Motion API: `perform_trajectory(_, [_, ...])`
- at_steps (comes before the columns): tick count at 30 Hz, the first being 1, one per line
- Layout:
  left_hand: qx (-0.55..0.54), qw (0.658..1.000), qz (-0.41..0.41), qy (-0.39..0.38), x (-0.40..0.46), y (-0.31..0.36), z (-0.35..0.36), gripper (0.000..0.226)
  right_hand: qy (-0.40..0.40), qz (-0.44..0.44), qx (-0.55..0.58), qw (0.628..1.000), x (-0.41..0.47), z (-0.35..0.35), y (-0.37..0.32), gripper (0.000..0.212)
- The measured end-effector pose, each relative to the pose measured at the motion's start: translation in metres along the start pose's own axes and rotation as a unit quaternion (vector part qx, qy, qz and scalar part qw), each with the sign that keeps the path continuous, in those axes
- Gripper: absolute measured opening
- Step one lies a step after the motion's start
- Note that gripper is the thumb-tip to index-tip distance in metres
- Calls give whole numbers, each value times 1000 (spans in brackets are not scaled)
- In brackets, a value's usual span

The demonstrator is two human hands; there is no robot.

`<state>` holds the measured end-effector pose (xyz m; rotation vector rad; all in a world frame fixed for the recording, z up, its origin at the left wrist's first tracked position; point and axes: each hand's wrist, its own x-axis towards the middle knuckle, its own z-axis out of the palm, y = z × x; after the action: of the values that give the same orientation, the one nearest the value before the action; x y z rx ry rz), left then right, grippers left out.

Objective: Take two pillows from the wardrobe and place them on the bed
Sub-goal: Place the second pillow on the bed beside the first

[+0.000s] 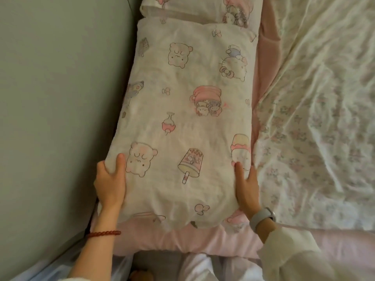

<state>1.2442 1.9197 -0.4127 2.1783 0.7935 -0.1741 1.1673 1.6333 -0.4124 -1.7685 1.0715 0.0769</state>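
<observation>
Fingers (120,159) of both hands clasp the near pillow (182,118) at its corners.

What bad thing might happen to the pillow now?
The near pillow overhangs the bed's pink edge a little, so it might slide off when the left hand and right hand let go. Its far end overlaps the other pillow, so pushing could shove that one crooked.

Both hands (110,181) (246,185) grip the near pillow (182,118) on the bed (316,118).
</observation>
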Motion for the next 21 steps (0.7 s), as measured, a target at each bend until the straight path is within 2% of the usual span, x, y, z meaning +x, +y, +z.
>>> perform_trajectory(3, [118, 975, -110, -156, -5, -32, 2, 61, -47, 52, -59, 996, -12, 2, 20, 49])
perform_trajectory(4, [123, 970, -127, -169, -1, -35, 2, 63, -46, 55, -75, 995, -11, 3, 22, 54])
perform_trajectory(5, [122, 974, -116, -150, 5, -35, 2, 64, -34, 38, -83, 995, -9, 3, 22, 53])
perform_trajectory(8, [111, 992, -2, -62, 25, -14, 5, 62, 7, -36, -109, 993, 6, 7, 8, 58])
perform_trajectory(11, [48, 991, 50, -115, 40, 16, 25, 63, -1, -59, -101, 993, 29, 11, -12, 63])
perform_trajectory(13, [36, 984, 63, -161, 56, 36, 39, 69, -21, -76, -43, 996, 49, 18, -34, 66])
perform_trajectory(15, [-9, 976, 27, -216, 70, 50, 47, 74, -42, -94, 29, 994, 70, 22, -56, 60])
perform_trajectory(17, [-63, 965, 5, -253, 72, 56, 52, 67, -61, -69, 55, 994, 88, 23, -66, 56])
perform_trajectory(19, [-80, 970, 35, -228, 66, 59, 55, 52, -65, -42, 58, 995, 93, 25, -68, 53])
perform_trajectory(21, [-79, 977, 65, -186, 56, 67, 55, 46, -21, -74, 49, 996, 85, 28, -71, 50])
